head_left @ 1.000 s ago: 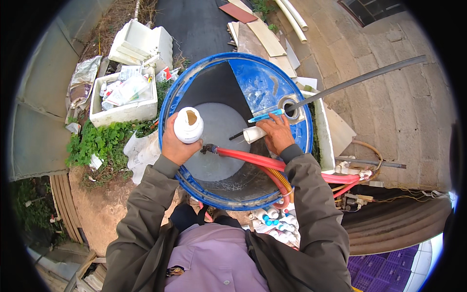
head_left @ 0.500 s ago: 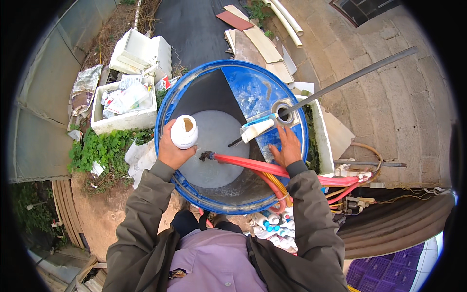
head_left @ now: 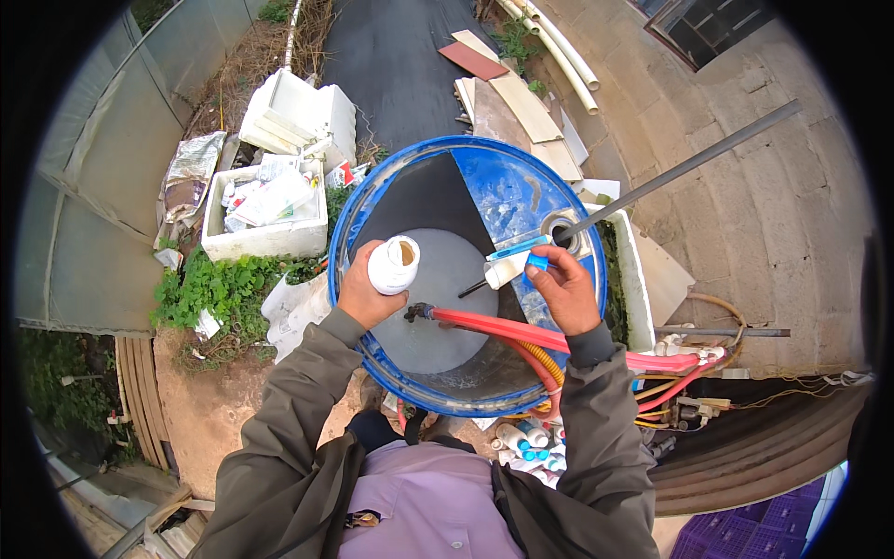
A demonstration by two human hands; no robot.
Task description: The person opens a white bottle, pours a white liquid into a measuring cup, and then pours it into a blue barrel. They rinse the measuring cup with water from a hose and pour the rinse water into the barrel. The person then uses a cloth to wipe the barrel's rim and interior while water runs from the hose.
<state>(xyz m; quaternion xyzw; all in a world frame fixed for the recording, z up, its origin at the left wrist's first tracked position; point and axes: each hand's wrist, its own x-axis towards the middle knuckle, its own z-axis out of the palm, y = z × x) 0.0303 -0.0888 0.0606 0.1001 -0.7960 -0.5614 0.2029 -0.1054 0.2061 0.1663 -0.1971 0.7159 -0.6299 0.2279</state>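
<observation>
My left hand [head_left: 365, 293] is closed around a white plastic bottle [head_left: 389, 270] with its mouth uncapped, held above the left side of a blue drum [head_left: 341, 238]. Cloudy grey liquid [head_left: 414, 345] lies in the drum. Between thumb and fingers, my right hand [head_left: 570, 296] pinches a blue bottle cap [head_left: 537, 263] over the part of the lid [head_left: 507, 191] that covers the drum's right side. A white cup-like container [head_left: 506, 270] and a light-blue strip [head_left: 520, 246] lie beside the cap. Red hoses [head_left: 494, 323] run under my right wrist to a dark fitting [head_left: 419, 312] over the liquid.
A grey pole [head_left: 680, 170] slants out of the lid's round opening. Left of the drum stands a white foam box [head_left: 265, 244] of packets and bottles. Several white bottles [head_left: 533, 438] lie near my feet. Boards [head_left: 526, 107] lie beyond the drum.
My right hand has gone from resting open on the lid to pinching the blue cap. The bottle stays in my left hand. The whole view has shifted slightly.
</observation>
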